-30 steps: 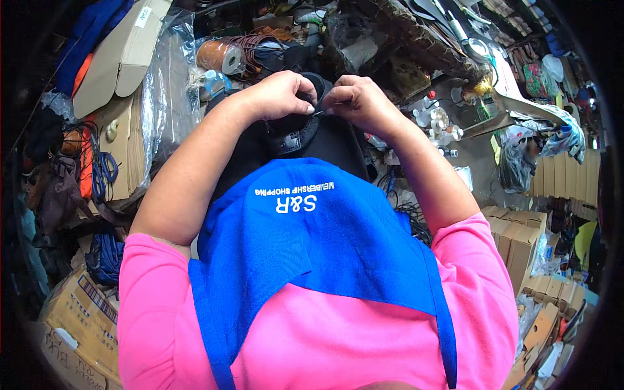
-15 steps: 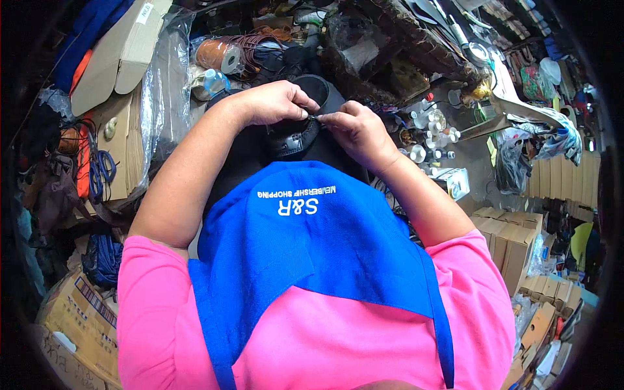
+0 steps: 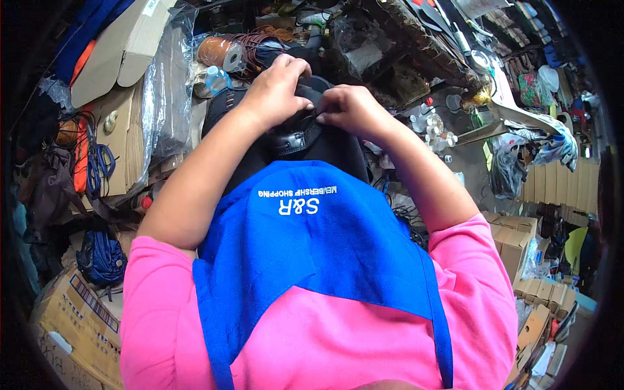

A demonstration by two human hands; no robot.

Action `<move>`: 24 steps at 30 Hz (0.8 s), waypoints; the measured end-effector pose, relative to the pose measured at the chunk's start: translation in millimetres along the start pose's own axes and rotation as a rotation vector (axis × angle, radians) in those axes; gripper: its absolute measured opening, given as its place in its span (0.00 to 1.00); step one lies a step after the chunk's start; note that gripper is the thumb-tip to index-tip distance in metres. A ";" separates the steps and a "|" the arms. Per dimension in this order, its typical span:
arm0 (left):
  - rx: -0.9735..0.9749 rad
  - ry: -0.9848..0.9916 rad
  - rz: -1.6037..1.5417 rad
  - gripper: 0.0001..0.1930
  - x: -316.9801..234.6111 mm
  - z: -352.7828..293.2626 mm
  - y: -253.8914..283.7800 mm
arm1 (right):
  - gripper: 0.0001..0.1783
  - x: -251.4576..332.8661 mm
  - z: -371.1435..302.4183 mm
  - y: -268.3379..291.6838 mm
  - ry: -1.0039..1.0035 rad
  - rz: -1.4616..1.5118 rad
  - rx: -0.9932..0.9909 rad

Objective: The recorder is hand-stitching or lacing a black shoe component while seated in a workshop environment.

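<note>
A black leather shoe (image 3: 289,142) rests on my dark-clothed lap, just past the blue apron (image 3: 273,227). My left hand (image 3: 278,91) curves round the far left part of the shoe, its thumb on the upper and its fingers bent over the far side. At the shoe's right edge my right hand (image 3: 351,112) is closed in a pinch, thumb against forefinger. What lies between those fingertips is too small to make out. Part of the shoe's opening is hidden behind my left hand.
An orange thread spool (image 3: 218,53) and a clear bottle with a blue part (image 3: 216,80) stand beyond my left arm. Several small bottles (image 3: 435,123) are at the right. Cardboard (image 3: 120,156) leans on the left, and stacked boxes (image 3: 510,240) stand on the right.
My left hand has lifted and shifted away from the right fingertips, its fingers now more spread and further over the shoe. My right hand remains pinched near the shoe's edge.
</note>
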State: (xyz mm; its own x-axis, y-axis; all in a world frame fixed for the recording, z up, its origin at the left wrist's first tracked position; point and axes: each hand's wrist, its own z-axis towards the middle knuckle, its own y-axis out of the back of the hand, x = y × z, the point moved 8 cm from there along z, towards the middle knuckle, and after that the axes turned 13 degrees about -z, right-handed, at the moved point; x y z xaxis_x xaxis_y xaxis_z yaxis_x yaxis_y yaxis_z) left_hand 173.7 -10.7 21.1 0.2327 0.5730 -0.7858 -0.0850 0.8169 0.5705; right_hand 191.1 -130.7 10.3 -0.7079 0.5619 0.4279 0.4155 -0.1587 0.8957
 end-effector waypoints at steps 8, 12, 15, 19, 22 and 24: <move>0.269 0.039 -0.115 0.10 4.3 -41.6 -23.6 | 0.14 -31.6 -30.1 -17.3 -0.055 0.385 -0.076; 0.328 0.376 -0.486 0.07 21.4 -41.3 -21.4 | 0.14 -34.0 -26.5 -11.4 -0.050 0.201 -0.147; 0.330 0.268 -0.196 0.11 17.9 -45.0 21.4 | 0.16 -66.8 -30.0 4.9 -0.203 0.101 -0.465; 0.435 0.663 0.158 0.17 59.5 -62.3 82.9 | 0.23 -116.8 -31.8 -23.2 -0.446 1.519 -0.673; 0.119 0.518 -0.532 0.18 73.1 -60.7 88.2 | 0.25 -84.4 -15.2 -39.0 -0.355 2.162 -0.452; -0.006 0.424 -1.061 0.18 39.5 -49.0 66.9 | 0.25 -67.6 -12.6 -32.7 -0.200 2.282 -0.320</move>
State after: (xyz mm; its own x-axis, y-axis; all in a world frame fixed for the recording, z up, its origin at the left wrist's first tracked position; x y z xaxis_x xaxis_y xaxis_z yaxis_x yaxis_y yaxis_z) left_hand 129.7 69.8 16.5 -0.1564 -0.4305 -0.8889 -0.0455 0.9022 -0.4289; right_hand 218.2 -173.7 -46.4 0.6718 -0.6144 0.4138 0.0848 -0.4911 -0.8670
